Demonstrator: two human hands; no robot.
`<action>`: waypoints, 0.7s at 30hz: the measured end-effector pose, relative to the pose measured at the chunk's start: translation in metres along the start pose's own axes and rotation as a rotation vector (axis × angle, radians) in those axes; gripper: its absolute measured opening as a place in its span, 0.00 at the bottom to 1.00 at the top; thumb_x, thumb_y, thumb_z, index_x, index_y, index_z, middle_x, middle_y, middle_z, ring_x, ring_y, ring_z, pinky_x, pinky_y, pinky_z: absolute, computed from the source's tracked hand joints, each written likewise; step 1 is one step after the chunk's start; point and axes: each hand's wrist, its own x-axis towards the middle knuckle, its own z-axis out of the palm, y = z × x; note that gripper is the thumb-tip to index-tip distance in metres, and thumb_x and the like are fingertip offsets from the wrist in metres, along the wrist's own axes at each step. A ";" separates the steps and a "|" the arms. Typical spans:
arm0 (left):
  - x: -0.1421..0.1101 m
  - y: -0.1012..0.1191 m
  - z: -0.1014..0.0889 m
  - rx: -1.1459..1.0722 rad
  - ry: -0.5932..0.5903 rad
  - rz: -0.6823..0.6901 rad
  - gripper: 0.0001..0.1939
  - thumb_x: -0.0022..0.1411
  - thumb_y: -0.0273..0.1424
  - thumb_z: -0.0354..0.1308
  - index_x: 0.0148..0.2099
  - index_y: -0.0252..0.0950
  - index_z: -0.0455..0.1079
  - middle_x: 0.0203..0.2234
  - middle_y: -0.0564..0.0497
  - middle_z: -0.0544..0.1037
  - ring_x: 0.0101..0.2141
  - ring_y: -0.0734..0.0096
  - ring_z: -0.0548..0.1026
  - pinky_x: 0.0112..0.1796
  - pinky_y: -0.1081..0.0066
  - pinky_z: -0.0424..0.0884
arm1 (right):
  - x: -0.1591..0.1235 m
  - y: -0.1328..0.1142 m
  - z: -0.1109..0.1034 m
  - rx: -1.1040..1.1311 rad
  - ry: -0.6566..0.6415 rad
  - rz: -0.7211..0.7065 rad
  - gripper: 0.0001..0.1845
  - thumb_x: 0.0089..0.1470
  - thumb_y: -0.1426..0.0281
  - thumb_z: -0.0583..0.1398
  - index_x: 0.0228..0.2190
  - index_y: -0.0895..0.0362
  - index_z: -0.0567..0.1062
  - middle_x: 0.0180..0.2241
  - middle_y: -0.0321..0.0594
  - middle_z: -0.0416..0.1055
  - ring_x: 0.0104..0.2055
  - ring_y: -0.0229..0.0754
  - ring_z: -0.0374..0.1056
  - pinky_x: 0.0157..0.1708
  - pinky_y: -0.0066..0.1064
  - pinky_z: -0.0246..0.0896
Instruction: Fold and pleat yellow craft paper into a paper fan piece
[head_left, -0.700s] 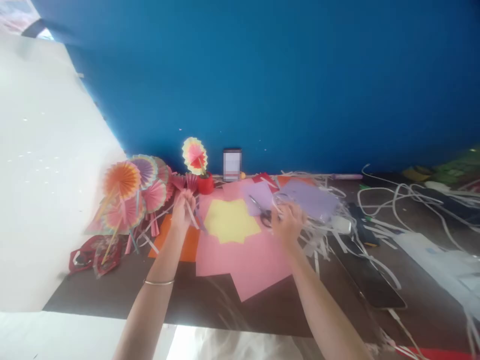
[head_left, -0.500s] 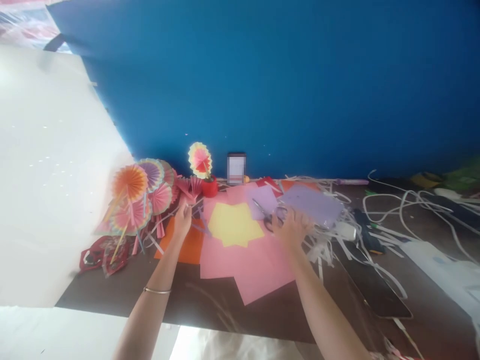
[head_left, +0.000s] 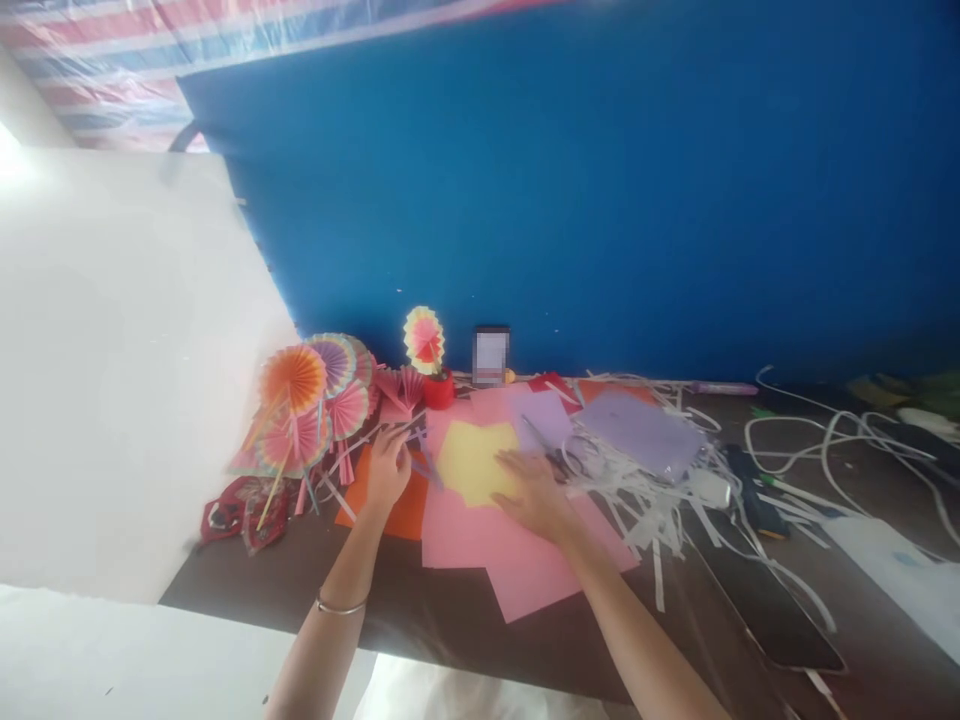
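Observation:
My right hand lies over the right edge of the yellow paper, its fingers stretched out and holding nothing. Beneath the yellow paper are larger pink sheets. Just behind my right hand, partly hidden, are the scissors beside a piece of purple paper. My left hand hovers at the orange sheet, its fingers loosely bent and apart. Right behind it stands a folded pink paper fan, which my fingers seem not to grip.
Finished paper fans cluster at left, above a red bundle. A red pot holds a small fan. White paper strips, a phone and white cables cover the right side. A blue panel rises behind.
My right hand has moved left from the scissors onto the yellow paper. My left hand has come away from the pink folded fan, toward me. The view has shifted left and up.

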 end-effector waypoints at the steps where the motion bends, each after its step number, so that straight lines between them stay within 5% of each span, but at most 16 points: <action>1: 0.000 0.001 0.002 0.013 -0.037 0.032 0.15 0.58 0.23 0.48 0.46 0.37 0.69 0.42 0.45 0.75 0.48 0.63 0.70 0.53 0.56 0.63 | 0.001 -0.001 0.002 0.011 -0.040 0.006 0.27 0.52 0.58 0.55 0.52 0.56 0.64 0.52 0.47 0.65 0.56 0.50 0.58 0.58 0.50 0.40; 4: 0.000 0.004 0.003 0.030 -0.111 0.062 0.13 0.56 0.23 0.50 0.42 0.38 0.71 0.39 0.48 0.77 0.42 0.65 0.73 0.54 0.55 0.60 | 0.002 0.000 0.004 0.017 -0.077 0.018 0.22 0.53 0.60 0.54 0.48 0.55 0.69 0.51 0.46 0.67 0.55 0.50 0.60 0.56 0.50 0.44; 10: 0.000 -0.003 -0.010 -0.032 0.046 -0.090 0.14 0.53 0.21 0.48 0.39 0.37 0.71 0.36 0.47 0.77 0.41 0.64 0.73 0.45 0.61 0.68 | 0.002 -0.006 -0.003 0.035 0.010 -0.022 0.13 0.55 0.64 0.54 0.39 0.53 0.74 0.46 0.43 0.72 0.50 0.48 0.64 0.52 0.47 0.51; 16: -0.001 -0.010 -0.015 -0.037 -0.029 -0.159 0.13 0.53 0.21 0.47 0.35 0.37 0.71 0.33 0.49 0.76 0.40 0.67 0.73 0.45 0.66 0.67 | -0.007 -0.018 -0.020 0.082 -0.005 -0.047 0.13 0.59 0.67 0.50 0.35 0.50 0.74 0.38 0.37 0.76 0.43 0.45 0.68 0.54 0.47 0.50; 21: 0.005 -0.002 -0.008 0.122 -0.157 -0.237 0.10 0.57 0.27 0.49 0.37 0.37 0.72 0.36 0.48 0.76 0.40 0.65 0.72 0.45 0.66 0.64 | -0.037 -0.022 -0.027 0.081 0.014 0.005 0.12 0.57 0.64 0.53 0.39 0.51 0.74 0.43 0.39 0.74 0.48 0.47 0.67 0.53 0.45 0.56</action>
